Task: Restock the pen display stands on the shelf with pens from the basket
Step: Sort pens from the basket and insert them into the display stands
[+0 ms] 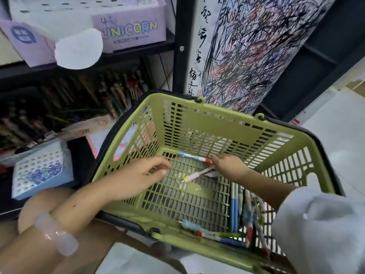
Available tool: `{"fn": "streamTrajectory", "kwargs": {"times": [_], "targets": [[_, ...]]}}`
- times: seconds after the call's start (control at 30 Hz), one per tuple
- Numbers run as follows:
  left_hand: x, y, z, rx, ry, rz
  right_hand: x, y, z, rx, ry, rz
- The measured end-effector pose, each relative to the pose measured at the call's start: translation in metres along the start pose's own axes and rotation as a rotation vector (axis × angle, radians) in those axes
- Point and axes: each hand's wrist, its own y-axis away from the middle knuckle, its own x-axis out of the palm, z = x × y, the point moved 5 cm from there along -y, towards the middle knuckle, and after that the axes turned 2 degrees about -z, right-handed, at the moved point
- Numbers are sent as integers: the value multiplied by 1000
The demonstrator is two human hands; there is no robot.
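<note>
Because the pens are sold from holed blocks, a blue display stand (41, 171) is kept at the far left on the low shelf, only partly filled. Beside it, the green basket (217, 123) is set close so stock can be reached. Inside it, the left hand (138, 175) is held with fingers loosely spread, nothing gripped. Further right, a pink pen (197, 174) is pinched by the right hand (229, 167). Loose pens (243, 216) are piled in the near right corner.

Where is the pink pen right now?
In the head view the pink pen is at the middle of the green basket, over its floor, held by the right hand, with the left hand just beside it.
</note>
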Motion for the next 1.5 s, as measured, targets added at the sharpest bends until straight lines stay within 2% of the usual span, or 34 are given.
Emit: {"fn": "streamTrajectory", "kwargs": {"times": [0.2, 0.3, 0.37, 0.43, 0.53, 0.67, 0.77, 0.87, 1.07, 1.3, 1.5], "targets": [[1, 2, 1, -1, 15, 6, 24, 32, -22, 71, -154, 293], [0, 2, 3, -11, 26, -10, 26, 40, -24, 151, -200, 367], [-1, 3, 2, 2, 25, -18, 20, 43, -30, 250, -208, 293], [0, 2, 1, 6, 26, -23, 12, 53, -43, 501, -288, 217], [2, 2, 0, 3, 18, -19, 19, 75, -47, 811, -442, 264], [3, 4, -1, -14, 59, -18, 43, 88, -17, 988, -542, 299], [3, 3, 1, -36, 74, -21, 49, 93, -6, 1150, -676, 123], [6, 3, 0, -28, 76, -10, 53, 93, -1, 1172, -758, 59], [6, 3, 0, -42, 105, -3, 64, 87, 28, 1157, -731, 192], [5, 3, -1, -47, 128, -11, 59, 83, 29, 1145, -718, 199], [5, 4, 0, -49, 127, -4, 58, 86, 36, 1080, -618, 131]]}}
